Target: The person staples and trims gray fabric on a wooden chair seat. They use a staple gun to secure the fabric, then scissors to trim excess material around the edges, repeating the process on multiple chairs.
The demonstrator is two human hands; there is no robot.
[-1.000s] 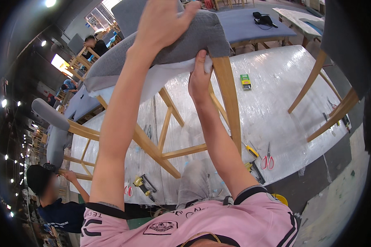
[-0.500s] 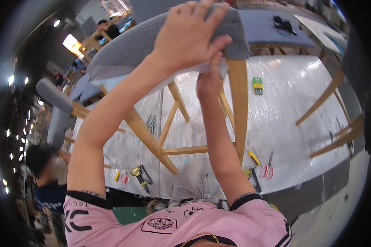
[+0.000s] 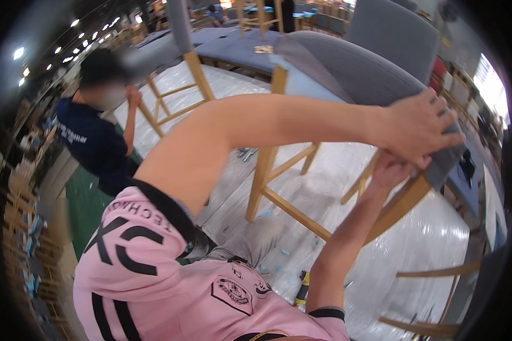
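Observation:
A wooden-legged chair stands tilted in front of me, its seat covered in grey fabric [image 3: 358, 65]. At the far left end the cover lies loose, baring light-blue foam [image 3: 310, 82]. My left hand [image 3: 418, 128] reaches across and wraps over the seat's right corner, fingers curled on the fabric. Just below it, my right hand [image 3: 391, 170] is closed at the seat's lower edge, beside the top of a wooden leg [image 3: 401, 204]. Its fingertips are partly hidden, pressed against the cover's edge near my left thumb.
At left a person in a dark shirt [image 3: 94, 128] works by another grey chair [image 3: 190, 74]. Plastic wrap [image 3: 421, 238] covers the work surface under the chair. A yellow-and-black tool [image 3: 302, 287] lies near my body. Chair legs [image 3: 432, 271] jut in at right; blue-grey padded tables [image 3: 233, 48] stand behind.
My view has swung left, so the chair and hands sit farther right. Both hands stay at the seat's corner; my left fingers now curl more over it. The loose cover end shows more foam.

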